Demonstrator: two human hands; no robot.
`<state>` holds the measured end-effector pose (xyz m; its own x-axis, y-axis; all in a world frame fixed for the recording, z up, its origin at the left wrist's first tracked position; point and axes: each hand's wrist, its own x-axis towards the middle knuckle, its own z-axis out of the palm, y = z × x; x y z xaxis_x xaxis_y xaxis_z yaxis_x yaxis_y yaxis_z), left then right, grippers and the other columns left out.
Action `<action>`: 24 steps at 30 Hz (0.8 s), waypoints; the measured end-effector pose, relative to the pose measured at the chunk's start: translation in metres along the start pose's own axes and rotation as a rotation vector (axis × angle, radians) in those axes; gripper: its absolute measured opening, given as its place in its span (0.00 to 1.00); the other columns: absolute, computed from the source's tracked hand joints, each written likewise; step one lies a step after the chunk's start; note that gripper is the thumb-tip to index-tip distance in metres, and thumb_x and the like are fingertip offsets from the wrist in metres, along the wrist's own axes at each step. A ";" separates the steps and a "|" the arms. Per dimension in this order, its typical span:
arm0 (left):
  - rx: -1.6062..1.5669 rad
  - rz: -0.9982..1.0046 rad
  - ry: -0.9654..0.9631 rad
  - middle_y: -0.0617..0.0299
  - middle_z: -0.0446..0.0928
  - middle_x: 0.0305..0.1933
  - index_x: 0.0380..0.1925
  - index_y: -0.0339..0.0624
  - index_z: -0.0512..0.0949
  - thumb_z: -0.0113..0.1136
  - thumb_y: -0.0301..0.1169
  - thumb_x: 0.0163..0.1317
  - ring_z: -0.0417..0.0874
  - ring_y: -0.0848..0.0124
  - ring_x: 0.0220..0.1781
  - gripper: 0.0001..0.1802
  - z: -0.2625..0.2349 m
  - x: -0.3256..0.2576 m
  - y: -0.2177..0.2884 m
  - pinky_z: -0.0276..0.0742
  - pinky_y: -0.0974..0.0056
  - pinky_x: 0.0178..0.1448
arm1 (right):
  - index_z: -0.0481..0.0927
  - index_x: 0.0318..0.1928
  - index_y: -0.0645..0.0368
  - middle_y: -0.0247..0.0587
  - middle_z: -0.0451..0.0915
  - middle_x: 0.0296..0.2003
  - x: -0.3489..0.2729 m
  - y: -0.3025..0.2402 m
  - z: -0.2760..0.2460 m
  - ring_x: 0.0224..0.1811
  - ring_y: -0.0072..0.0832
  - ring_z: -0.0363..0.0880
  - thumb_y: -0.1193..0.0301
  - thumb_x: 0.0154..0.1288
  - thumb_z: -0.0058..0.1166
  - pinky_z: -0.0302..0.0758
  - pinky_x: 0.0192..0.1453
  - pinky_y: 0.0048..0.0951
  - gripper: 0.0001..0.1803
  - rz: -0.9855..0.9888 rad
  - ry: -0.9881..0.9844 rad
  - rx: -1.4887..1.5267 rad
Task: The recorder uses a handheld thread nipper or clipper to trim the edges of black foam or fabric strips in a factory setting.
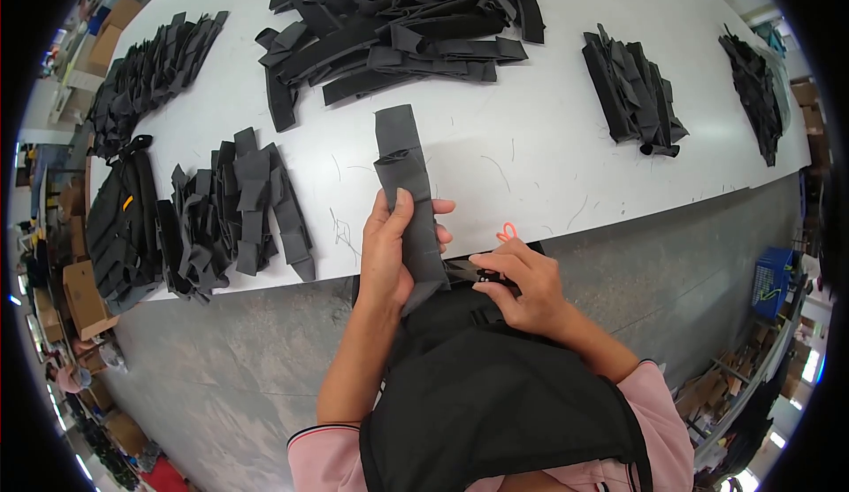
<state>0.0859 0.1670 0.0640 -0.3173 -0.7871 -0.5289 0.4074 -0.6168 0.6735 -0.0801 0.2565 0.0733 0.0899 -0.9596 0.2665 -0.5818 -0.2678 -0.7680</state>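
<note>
My left hand is wrapped round a black fabric strip, its thumb pressed on the near face and fingertips showing past the right edge. The strip points away from me over the table edge, with a fold across its upper part. In my right hand is a small pair of black thread snips, pinched between thumb and fingers. Their blades point left and lie at the strip's lower right edge; whether they touch it I cannot tell. A loop of orange cord shows just above my right hand.
On the white table lies a large heap of black strips at the far middle. Smaller bundles lie left and right, beside a black backpack at far left. Loose threads dot the tabletop. A blue crate stands right.
</note>
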 end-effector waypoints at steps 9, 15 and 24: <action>0.019 0.018 -0.029 0.53 0.80 0.35 0.46 0.42 0.66 0.46 0.39 0.70 0.78 0.73 0.24 0.13 0.009 -0.005 -0.003 0.76 0.69 0.28 | 0.77 0.43 0.59 0.33 0.72 0.32 0.007 -0.012 0.007 0.23 0.21 0.71 0.78 0.54 0.60 0.71 0.32 0.22 0.14 0.376 -0.007 0.509; 0.107 0.080 0.013 0.54 0.79 0.34 0.47 0.42 0.66 0.46 0.37 0.70 0.78 0.73 0.24 0.13 0.006 -0.007 -0.002 0.75 0.70 0.27 | 0.77 0.43 0.61 0.33 0.72 0.32 0.011 -0.008 -0.019 0.24 0.18 0.70 0.80 0.55 0.58 0.69 0.30 0.18 0.13 0.507 0.097 0.915; 0.054 0.018 -0.013 0.54 0.79 0.35 0.47 0.42 0.66 0.46 0.39 0.70 0.79 0.73 0.26 0.14 0.008 -0.006 -0.001 0.75 0.70 0.28 | 0.79 0.41 0.57 0.37 0.73 0.26 -0.001 -0.002 -0.001 0.22 0.32 0.73 0.76 0.47 0.63 0.69 0.25 0.28 0.16 0.026 0.018 0.000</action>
<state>0.0805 0.1725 0.0706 -0.3218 -0.7979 -0.5097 0.3667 -0.6014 0.7099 -0.0803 0.2578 0.0754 0.0599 -0.9646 0.2568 -0.5835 -0.2426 -0.7750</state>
